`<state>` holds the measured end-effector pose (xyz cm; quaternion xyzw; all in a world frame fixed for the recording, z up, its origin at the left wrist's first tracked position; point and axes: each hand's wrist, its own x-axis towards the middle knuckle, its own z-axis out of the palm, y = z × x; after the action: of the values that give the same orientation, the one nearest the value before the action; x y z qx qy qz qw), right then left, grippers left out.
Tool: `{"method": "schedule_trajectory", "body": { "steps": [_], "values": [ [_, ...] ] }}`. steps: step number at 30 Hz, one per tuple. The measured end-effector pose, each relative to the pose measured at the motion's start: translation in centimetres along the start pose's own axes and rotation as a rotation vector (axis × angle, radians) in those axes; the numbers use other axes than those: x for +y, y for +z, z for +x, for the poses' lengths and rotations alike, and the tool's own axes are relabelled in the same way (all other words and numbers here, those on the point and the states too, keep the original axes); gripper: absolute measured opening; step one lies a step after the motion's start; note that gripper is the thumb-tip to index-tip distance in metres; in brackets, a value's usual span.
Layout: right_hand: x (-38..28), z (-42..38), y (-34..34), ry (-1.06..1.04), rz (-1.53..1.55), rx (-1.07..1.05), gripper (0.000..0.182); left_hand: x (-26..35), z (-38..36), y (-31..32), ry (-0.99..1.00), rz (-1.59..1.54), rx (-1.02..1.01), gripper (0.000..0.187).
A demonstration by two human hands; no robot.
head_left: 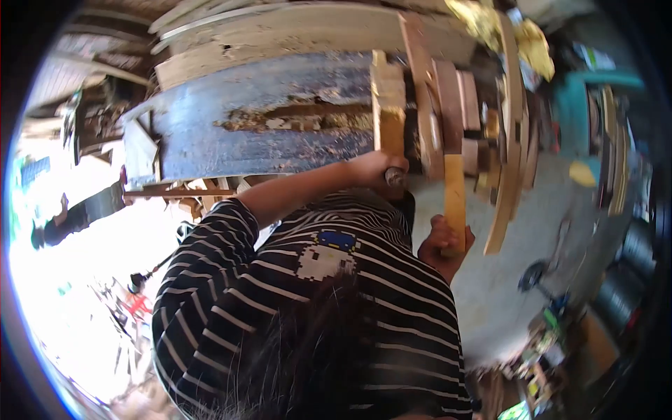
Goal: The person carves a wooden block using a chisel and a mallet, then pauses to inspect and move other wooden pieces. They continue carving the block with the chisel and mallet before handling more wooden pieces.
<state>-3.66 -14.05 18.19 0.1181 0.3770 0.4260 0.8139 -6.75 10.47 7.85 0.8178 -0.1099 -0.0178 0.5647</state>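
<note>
My left hand [374, 170] is closed at the near edge of the bench, around a tool whose round, worn handle end [395, 177] sticks out of the fist. The rest of that tool is hidden. Just beyond the fist, a pale wooden piece [389, 129] lies across the bench top. Lower and to the right, my right hand [446, 245] grips the near end of a flat, yellowish wooden strip [455, 196], thumb on one side and fingers on the other. The strip points away from me, its far end close to other timber.
The worn blue-grey workbench [189, 91] has a ragged hollow [301, 119] in its top. Long boards [308, 31] lie along its far side. Several timber pieces [451, 105] crowd the right end, with a long curved batten [511, 140] beside them. Concrete floor [518, 294] lies to the right.
</note>
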Motion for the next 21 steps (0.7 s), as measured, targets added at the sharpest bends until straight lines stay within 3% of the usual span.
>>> {"method": "schedule_trajectory", "body": {
  "steps": [2,6,10,12,16,21],
  "values": [
    [-0.1,1.2,1.4,0.064,-0.303,-0.035,0.037,1.1,-1.2,-0.2,-0.161,-0.095,0.185,0.021],
    [-3.3,3.3,3.2,0.300,-0.499,0.020,0.038,0.9,-1.8,1.7,-0.270,-0.128,0.452,0.021],
    [-9.6,5.5,4.6,0.638,-0.478,0.239,0.037,2.6,-0.6,5.0,-0.414,-0.065,0.739,0.024],
    [-12.6,6.7,4.3,0.722,-0.431,0.386,0.037,2.1,-0.1,7.1,-0.321,-0.043,0.848,0.025],
    [-16.5,7.9,3.8,0.754,-0.363,0.599,0.039,2.1,-0.1,11.0,-0.194,0.088,0.963,0.028],
    [-15.8,8.1,4.7,0.729,-0.516,0.659,0.042,2.8,-1.0,15.5,-0.292,0.034,1.105,0.032]
  ]
}}
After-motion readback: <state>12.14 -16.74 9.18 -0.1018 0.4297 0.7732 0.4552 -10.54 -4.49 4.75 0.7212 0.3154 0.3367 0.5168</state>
